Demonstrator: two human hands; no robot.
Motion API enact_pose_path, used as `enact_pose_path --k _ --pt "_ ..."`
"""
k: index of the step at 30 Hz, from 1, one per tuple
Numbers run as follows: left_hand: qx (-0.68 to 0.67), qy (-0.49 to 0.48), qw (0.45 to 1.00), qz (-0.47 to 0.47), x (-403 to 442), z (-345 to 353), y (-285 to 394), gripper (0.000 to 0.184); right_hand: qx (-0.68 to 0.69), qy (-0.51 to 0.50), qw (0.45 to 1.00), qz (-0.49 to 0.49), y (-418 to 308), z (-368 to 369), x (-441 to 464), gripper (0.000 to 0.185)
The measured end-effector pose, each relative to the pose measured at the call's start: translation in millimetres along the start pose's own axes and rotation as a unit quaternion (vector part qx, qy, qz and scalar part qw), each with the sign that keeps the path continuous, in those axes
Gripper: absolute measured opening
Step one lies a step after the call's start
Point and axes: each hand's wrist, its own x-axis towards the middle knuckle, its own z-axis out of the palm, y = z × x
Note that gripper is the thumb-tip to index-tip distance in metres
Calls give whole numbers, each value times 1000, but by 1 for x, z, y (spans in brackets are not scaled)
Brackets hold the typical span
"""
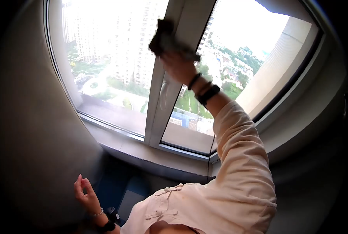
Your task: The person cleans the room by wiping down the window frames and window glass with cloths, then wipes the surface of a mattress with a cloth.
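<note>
My right hand (177,67) is raised to the upper part of the window's middle frame post (156,121), its fingers round a dark, crumpled cloth (168,41). The cloth is blurred and lies over the post and the edges of both panes. Below the hand, a white window handle (163,95) is fixed to the post. Low at the left, my left hand (86,195) hangs in the air near the wall, fingers bent and partly apart, with nothing visible in it.
A pale window sill (135,154) runs beneath the panes. A thin dark cord (209,165) hangs at its right part. The left wall (37,128) is close to my left hand. Blue and grey surfaces lie below the sill. Buildings and greenery show outside.
</note>
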Motion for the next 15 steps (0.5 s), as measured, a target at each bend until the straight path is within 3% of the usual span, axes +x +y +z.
enact_pose_path --k 1,2,4,6,8,9,10,11,12,13,14,15 --pt "8 -6 1000 12 0 0 0 20 118 -34 991 59 -6 -27 -7 29" --pt "16 -10 999 25 1 1 -1 21 113 -35 991 62 5 -35 -12 29" --pt "20 -8 1000 16 -3 0 -16 20 4 -27 996 90 33 -50 -31 27" --pt "30 -16 999 11 -4 -5 -33 20 -74 -26 972 222 86 -54 -49 27" --pt "-34 1 994 -100 -5 -2 -42 20 -61 82 935 341 90 -50 -70 27" --pt "-50 -1 993 -107 -1 4 -31 20 -53 118 900 416 87 -40 -83 28" --pt "-50 -10 994 -100 1 11 -23 20 -9 135 927 349 69 -38 -83 21" --pt "-57 -22 997 -57 4 19 -17 20 -55 13 948 312 42 -39 -86 14" --pt "-66 -31 997 -14 7 27 -11 20 -165 -187 908 336 10 -36 -79 10" --pt "-74 -49 996 21 8 34 -8 20 -32 -90 967 234 -1 -37 -97 13" --pt "-78 -53 995 27 9 37 -7 20 97 -28 989 109 -11 -37 -115 17" --pt "-59 -64 996 29 9 39 -8 21 83 -81 985 125 -1 -55 -112 18"
